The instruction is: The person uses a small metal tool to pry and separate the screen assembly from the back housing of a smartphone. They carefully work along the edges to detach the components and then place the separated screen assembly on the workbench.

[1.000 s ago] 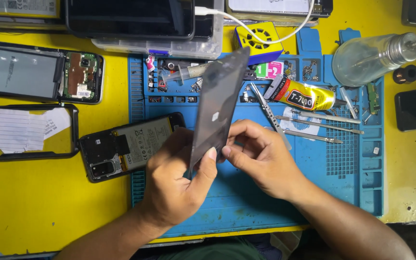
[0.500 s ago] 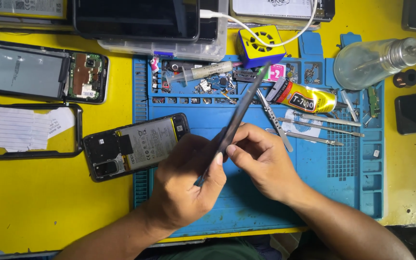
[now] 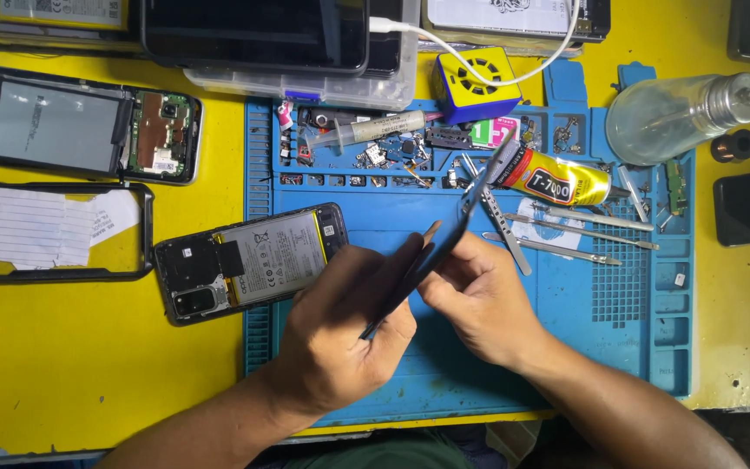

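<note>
Blue mat point(image 3: 479, 382) trays hold small parts point(image 3: 384, 156).

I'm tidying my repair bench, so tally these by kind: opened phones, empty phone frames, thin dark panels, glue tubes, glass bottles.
Opened phones: 2
Empty phone frame: 1
Thin dark panel: 1
Glue tube: 1
Glass bottle: 1
Total: 6
</note>
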